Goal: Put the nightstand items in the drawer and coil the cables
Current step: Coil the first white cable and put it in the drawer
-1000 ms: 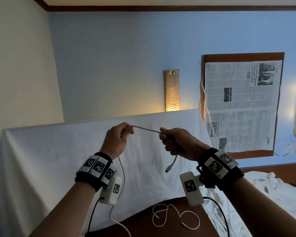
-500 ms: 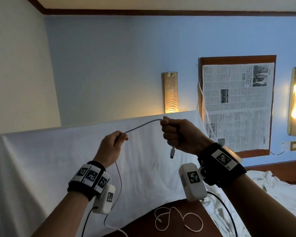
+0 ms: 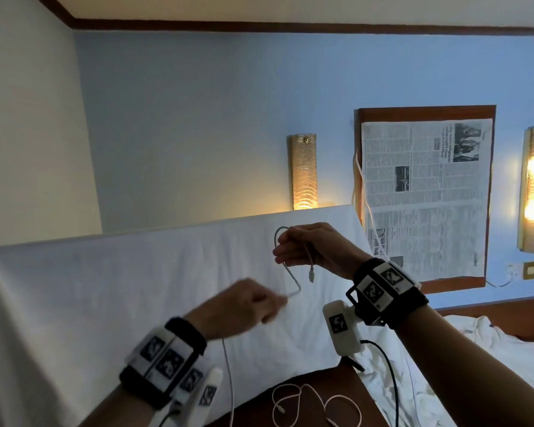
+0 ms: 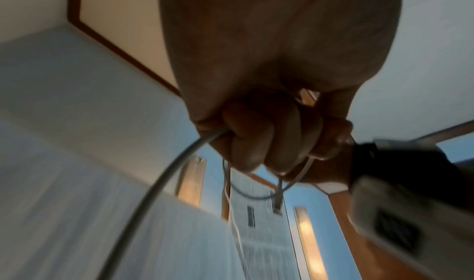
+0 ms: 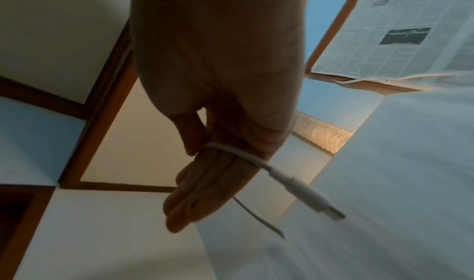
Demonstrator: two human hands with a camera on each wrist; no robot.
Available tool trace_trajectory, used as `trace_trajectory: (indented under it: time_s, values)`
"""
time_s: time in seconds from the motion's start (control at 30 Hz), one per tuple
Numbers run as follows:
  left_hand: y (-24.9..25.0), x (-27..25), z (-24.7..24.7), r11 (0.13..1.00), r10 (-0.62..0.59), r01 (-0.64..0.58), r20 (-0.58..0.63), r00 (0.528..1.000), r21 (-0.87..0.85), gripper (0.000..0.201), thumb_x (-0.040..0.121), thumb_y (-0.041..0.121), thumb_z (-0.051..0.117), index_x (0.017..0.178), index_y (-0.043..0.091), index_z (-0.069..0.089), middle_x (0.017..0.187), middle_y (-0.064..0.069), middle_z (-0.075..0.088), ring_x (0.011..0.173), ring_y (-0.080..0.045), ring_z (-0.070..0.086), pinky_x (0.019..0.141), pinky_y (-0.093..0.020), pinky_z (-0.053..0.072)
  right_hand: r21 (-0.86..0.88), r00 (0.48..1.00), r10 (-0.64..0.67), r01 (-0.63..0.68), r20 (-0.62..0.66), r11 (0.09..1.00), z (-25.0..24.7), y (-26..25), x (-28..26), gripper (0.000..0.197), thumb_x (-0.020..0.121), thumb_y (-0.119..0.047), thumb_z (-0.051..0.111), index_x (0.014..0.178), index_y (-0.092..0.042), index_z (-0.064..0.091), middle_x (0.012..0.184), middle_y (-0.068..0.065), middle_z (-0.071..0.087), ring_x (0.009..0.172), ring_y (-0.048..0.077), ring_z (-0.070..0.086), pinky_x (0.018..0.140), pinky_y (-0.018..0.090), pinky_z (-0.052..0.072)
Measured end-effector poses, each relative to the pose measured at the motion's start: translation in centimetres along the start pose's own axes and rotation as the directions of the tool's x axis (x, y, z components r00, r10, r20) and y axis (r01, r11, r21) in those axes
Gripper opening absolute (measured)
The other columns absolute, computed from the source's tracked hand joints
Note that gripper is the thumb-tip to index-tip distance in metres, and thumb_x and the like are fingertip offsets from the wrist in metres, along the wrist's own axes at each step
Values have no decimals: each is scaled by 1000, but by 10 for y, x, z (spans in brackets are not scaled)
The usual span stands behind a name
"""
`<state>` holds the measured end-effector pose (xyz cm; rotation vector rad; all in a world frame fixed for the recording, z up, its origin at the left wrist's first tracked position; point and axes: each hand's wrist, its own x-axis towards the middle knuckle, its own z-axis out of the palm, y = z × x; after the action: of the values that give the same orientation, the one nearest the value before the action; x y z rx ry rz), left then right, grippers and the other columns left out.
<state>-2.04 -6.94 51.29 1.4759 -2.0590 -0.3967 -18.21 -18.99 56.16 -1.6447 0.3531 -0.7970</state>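
Note:
A thin grey-white cable (image 3: 293, 278) runs between both hands, held up in front of the white sheet. My right hand (image 3: 309, 248) keeps its fingers (image 5: 195, 199) straight. The cable loops over them and the thumb pins it there. Its USB plug (image 5: 305, 193) hangs free below the hand. My left hand (image 3: 244, 306), blurred, sits lower and to the left. It is fisted (image 4: 256, 142) round the cable, whose rest trails down past the wrist. A second white cable (image 3: 305, 405) lies loose on the dark wooden nightstand (image 3: 256, 411).
A white sheet (image 3: 105, 288) drapes the upright surface behind the hands. A newspaper (image 3: 423, 198) hangs in a wooden frame on the blue wall, between two lit wall lamps (image 3: 301, 171). Rumpled white bedding (image 3: 475, 349) lies at the right.
The left hand has dropped and swung right, under the right hand, drawing the cable with it. The straight span between the hands is now a loop on the right hand's fingers.

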Motion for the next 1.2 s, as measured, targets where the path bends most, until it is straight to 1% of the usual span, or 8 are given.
trace_trajectory:
  time_s: [0.13,0.23,0.43,0.6,0.83,1.03,1.13,1.2]
  values:
    - [27,26,-41,976,194,-145,-331,924,165,46,98,30,50,52,25,45,46,10,37,46,-5,33,50,-19,30,-18,993,-47,49,108,999,3,0,-2,36,103,-15,38,105,13,62,92,24,70,85,31,69,74,30,57]
    - [29,43,-55,950,275,-159,-477,835,270,46,98,29,50,52,29,43,46,6,39,47,-9,36,54,-26,37,9,989,-71,70,129,997,3,0,-4,33,103,-16,35,98,3,62,83,20,70,77,29,69,72,31,54]
    - [8,64,-65,924,293,-44,-629,720,380,44,93,50,41,57,27,37,49,1,40,54,-28,44,55,-36,43,172,987,-79,54,143,984,0,2,-7,33,104,-20,33,96,-1,58,64,8,61,56,19,56,59,26,46]
    - [-4,63,-51,941,298,-94,-668,682,324,40,98,39,46,63,20,43,50,6,38,48,-12,35,52,-22,33,337,980,-51,-18,194,941,0,-8,-7,30,104,-23,32,85,-11,52,52,-5,42,46,7,38,48,17,35]
    - [-35,47,-7,994,109,-102,-669,735,50,35,99,36,41,69,17,45,56,9,39,49,-3,38,51,-12,34,526,961,-74,-80,265,846,-8,-10,-3,28,102,-25,33,82,-15,49,48,-10,34,40,4,29,47,19,16]
    - [-79,22,53,918,-317,118,-521,793,-379,33,100,30,45,71,16,53,54,5,42,45,-11,34,46,-26,33,662,970,-147,-19,194,749,-27,-18,-1,34,105,-23,28,83,-14,52,49,-9,36,39,4,33,45,17,21]
    - [-66,6,69,980,-198,193,-379,904,-50,39,100,28,44,62,20,51,51,6,43,48,-7,37,54,-28,37,514,992,-89,32,87,857,-30,-22,2,32,105,-24,31,83,-13,52,50,-8,36,42,5,33,43,16,29]
    - [-34,1,61,982,-84,108,-149,985,158,39,98,31,43,62,17,51,50,6,44,47,-4,39,56,-23,36,286,998,-65,56,21,956,-24,-18,2,31,105,-23,33,82,-12,52,53,-4,44,46,8,39,47,17,35]
